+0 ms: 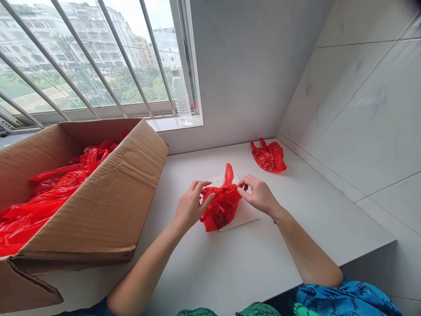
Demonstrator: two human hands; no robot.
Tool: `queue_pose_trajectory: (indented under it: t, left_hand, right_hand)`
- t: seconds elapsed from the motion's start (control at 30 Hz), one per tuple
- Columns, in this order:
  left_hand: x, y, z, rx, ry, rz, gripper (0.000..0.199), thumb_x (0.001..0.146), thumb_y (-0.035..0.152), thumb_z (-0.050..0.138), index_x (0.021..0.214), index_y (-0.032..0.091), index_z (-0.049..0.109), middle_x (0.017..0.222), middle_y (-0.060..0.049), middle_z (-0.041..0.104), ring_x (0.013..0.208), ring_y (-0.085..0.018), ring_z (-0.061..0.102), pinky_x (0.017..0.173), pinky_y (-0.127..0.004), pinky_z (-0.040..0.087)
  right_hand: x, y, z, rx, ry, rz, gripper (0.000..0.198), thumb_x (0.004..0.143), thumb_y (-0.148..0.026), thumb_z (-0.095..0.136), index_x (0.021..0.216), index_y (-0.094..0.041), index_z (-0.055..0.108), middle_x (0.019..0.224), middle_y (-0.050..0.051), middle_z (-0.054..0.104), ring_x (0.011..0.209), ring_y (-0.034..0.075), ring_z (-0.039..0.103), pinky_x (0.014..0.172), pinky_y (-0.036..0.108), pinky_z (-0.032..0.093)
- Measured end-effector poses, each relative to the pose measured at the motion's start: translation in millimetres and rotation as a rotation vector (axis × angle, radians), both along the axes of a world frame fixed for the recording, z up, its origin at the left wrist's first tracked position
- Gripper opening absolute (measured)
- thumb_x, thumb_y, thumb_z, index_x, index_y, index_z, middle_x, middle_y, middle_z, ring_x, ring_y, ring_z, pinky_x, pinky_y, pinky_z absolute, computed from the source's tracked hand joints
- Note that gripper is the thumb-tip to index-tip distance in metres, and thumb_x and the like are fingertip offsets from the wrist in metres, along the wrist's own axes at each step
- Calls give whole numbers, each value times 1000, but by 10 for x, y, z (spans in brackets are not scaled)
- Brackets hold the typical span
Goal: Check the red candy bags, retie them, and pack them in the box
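Observation:
A crumpled red plastic bag (pixel 221 210) lies on a thin white board (pixel 241 218) on the white tabletop, one handle loop standing up at its far side. At the bag's right edge, my right hand (pixel 258 193) pinches the plastic between thumb and forefinger. My left hand (pixel 192 204) is at the left edge, thumb and fingers apart around the red plastic. Part of the board is hidden under the bag.
To the left stands an open cardboard box (pixel 108 184) holding many red plastic bags (pixel 62 188). Another bunched red bag (pixel 269 157) lies near the back right corner. A clear water bottle (pixel 181 98) stands on the windowsill, beside metal bars. A tiled wall bounds the right.

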State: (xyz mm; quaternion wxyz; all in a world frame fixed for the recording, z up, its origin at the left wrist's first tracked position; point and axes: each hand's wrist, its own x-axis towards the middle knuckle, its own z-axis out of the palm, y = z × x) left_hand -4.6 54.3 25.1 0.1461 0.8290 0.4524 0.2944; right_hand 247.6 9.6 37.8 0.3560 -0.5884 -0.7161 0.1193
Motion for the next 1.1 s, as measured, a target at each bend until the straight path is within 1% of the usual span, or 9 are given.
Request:
queue_pose_trajectory:
  t: [0.13,0.27,0.33,0.47,0.67,0.87,0.93,1.0,1.1]
  left_hand:
    - [163,-55,-47,92,94,-30,18,94,41,56,105,28,63,114,0,64,73,-12,62,54,-23,41]
    - [239,-43,-36,157,41,-42,13,96,34,54,95,26,64,103,0,66,89,-14,63,59,-22,41]
    - [252,-38,-22,179,18,-62,13,97,33,54,94,25,64,100,0,66,90,-15,62,60,-23,43]
    - [248,-36,-24,220,7,-78,13,96,32,55,93,25,65,97,0,67,89,-15,60,61,-23,43]
    - [228,-26,-48,266,-59,-114,8,94,29,60,90,26,66,95,0,69,90,-16,60,66,-24,47]
    - [33,55,30,239,-191,-65,12,94,25,58,83,22,61,92,-2,68,92,-17,59,77,-30,51]
    - [-23,67,62,184,-244,-55,11,95,26,54,88,22,61,95,-3,67,92,-17,60,81,-32,52]
    - [-22,51,92,130,-243,-90,14,96,25,51,106,23,61,105,-4,67,100,-19,61,85,-34,52]
    - [85,7,125,129,-89,-173,42,92,27,58,133,26,50,117,-6,64,109,-22,59,91,-38,49]
  right_hand:
    - [-76,-10,35,26,-36,3,6,88,-30,61,88,-25,61,87,-1,66,79,17,60,66,29,44]
    - [-148,-5,39,109,-7,16,30,88,-43,66,111,-25,60,104,3,68,95,21,62,79,34,49]
    - [-182,13,13,151,-38,20,29,90,-41,64,116,-27,61,102,3,67,95,21,61,83,35,49]
    - [-220,48,-47,179,-99,14,10,93,-30,61,100,-29,69,90,1,63,88,20,59,84,35,46]
    - [-220,50,-44,174,-99,4,6,91,-22,59,89,-24,64,91,1,62,89,19,59,85,36,44]
    - [35,49,-3,203,20,-227,5,87,-25,56,85,-23,60,97,5,62,92,23,60,85,39,45]
    - [99,23,34,190,100,-227,4,86,-25,56,85,-23,59,105,6,63,98,24,60,86,39,46]
    - [90,-13,85,155,165,-153,9,85,-24,56,94,-24,59,110,6,65,104,24,61,89,40,46]
    - [-32,-54,154,92,182,-46,32,86,-27,59,117,-25,55,106,4,68,102,23,62,96,42,43]
